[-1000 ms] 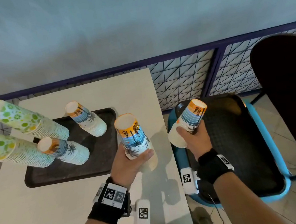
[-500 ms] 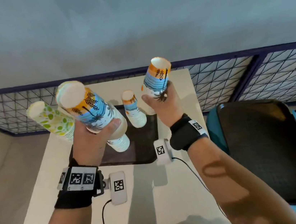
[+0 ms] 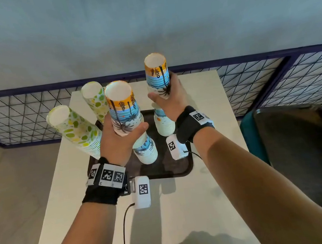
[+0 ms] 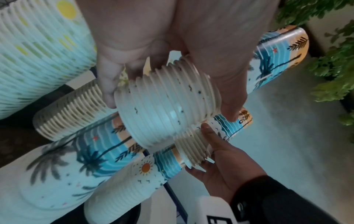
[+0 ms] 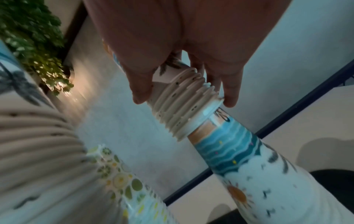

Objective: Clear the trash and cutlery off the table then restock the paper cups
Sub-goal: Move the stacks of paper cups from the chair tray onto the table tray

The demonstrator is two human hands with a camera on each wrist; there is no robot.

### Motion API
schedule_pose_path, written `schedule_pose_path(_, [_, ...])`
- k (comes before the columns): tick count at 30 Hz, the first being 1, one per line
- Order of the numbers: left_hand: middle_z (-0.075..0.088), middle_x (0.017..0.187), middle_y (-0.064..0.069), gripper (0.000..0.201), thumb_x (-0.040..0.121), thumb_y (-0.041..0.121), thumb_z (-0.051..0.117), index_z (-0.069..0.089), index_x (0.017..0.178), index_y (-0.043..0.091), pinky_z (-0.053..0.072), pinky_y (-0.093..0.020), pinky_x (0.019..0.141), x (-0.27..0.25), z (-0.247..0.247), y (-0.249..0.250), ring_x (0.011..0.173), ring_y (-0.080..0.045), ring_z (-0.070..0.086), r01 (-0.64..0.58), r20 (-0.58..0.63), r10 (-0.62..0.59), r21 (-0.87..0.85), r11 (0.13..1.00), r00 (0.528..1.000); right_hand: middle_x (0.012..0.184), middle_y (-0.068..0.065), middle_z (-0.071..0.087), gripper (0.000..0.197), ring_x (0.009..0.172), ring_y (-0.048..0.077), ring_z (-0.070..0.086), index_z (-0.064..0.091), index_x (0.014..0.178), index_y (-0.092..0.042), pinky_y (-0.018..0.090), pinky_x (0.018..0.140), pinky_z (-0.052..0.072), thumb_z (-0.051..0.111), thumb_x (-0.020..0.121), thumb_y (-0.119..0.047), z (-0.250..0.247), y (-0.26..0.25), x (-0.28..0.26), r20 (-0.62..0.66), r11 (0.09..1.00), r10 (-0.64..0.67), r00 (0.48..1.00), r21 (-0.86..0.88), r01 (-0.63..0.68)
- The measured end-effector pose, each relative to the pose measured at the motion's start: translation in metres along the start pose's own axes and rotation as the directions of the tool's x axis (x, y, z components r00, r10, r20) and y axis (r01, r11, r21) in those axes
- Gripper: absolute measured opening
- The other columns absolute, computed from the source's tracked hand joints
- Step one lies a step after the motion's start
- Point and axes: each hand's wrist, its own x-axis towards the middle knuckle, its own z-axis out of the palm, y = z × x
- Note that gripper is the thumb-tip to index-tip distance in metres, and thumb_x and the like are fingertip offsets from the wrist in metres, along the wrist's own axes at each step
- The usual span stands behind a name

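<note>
On the far left, two tall stacks of green-and-yellow dotted paper cups [image 3: 77, 130] stand upside down at the left edge of the dark brown plastic tray [image 3: 168, 168] on the white desk [image 3: 188, 210], where they were a second ago.

Your left hand [image 3: 117, 142] has carried its short stack of palm-tree beach-print paper cups [image 3: 123, 108] in from the desk's near edge; fingers and thumb are curled round the stack's lower rims, and it now hangs just over the standing beach-print stack [image 3: 146, 152] on the tray, apparently not yet seated.

Your right hand [image 3: 170, 100] has swung its own beach-print cups [image 3: 157, 75] over from the black-seated blue chair [image 3: 303, 154] and grips them the same way. The right wrist view shows their bottom rim already slipping over the top of the right-hand standing stack [image 3: 164, 123].

Restocking looks close: lower both stacks straight so the rims nest, then let go.
</note>
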Motion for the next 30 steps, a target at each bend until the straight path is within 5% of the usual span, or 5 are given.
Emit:
schedule_pose_path(4, [0.071, 0.128, 0.002, 0.070, 0.075, 0.011, 0.090, 0.055, 0.135, 0.012, 0.055, -0.029, 0.102, -0.002, 0.004, -0.022, 0.118, -0.009, 0.068, 0.035, 0.031, -0.034, -0.024, 0.999, 0.999, 0.137, 0.003, 0.056, 0.071, 0.120, 0.018, 0.060, 0.038, 0.145, -0.019, 0.022, 0.092, 0.045, 0.078, 0.087, -0.031, 0.011, 0.014, -0.008, 0.029, 0.996, 0.060, 0.998, -0.063, -0.058])
schedule_pose_path(10, [0.071, 0.127, 0.008, 0.084, 0.062, 0.041, 0.094, 0.054, 0.135, 0.027, 0.052, -0.048, 0.107, -0.004, 0.006, -0.060, 0.120, -0.013, 0.067, 0.144, 0.077, -0.145, 0.011, 0.989, 0.986, 0.135, -0.001, 0.062, 0.074, 0.121, 0.019, 0.062, 0.035, 0.146, -0.021, 0.036, 0.106, 0.050, 0.078, 0.086, -0.028, 0.021, 0.040, -0.015, 0.057, 0.984, 0.156, 0.986, -0.099, -0.150])
schedule_pose_path(12, [0.071, 0.126, 0.010, 0.083, 0.063, 0.037, 0.095, 0.054, 0.134, 0.029, 0.051, -0.048, 0.108, -0.006, 0.006, -0.070, 0.120, -0.010, 0.067, 0.181, 0.092, -0.183, 0.030, 0.983, 0.979, 0.137, -0.001, 0.061, 0.070, 0.125, 0.022, 0.061, 0.037, 0.144, -0.023, 0.045, 0.110, 0.048, 0.078, 0.087, -0.029, 0.022, 0.047, -0.019, 0.087, 0.974, 0.200, 0.976, -0.129, -0.188])
schedule_pose_path(20, [0.070, 0.125, 0.008, 0.077, 0.068, 0.026, 0.095, 0.055, 0.134, 0.023, 0.051, -0.047, 0.109, -0.004, 0.004, -0.071, 0.118, -0.009, 0.066, 0.207, 0.148, -0.218, 0.087, 0.974, 0.965, 0.142, 0.000, 0.058, 0.071, 0.129, 0.025, 0.058, 0.035, 0.146, -0.022, 0.044, 0.112, 0.046, 0.076, 0.089, -0.029, 0.020, 0.045, -0.021, 0.123, 0.963, 0.238, 0.964, -0.163, -0.217])
schedule_pose_path(30, [0.058, 0.143, 0.009, 0.121, 0.047, 0.062, 0.095, 0.037, 0.148, 0.032, 0.051, -0.044, 0.110, -0.016, -0.010, -0.041, 0.131, -0.010, 0.059, 0.193, 0.102, -0.192, -0.007, 0.981, 0.976, 0.159, 0.008, 0.040, 0.097, 0.140, 0.029, 0.048, 0.014, 0.156, -0.032, 0.048, 0.116, 0.042, 0.079, 0.084, -0.036, 0.004, 0.044, -0.031, 0.055, 0.966, 0.232, 0.971, -0.129, -0.224])
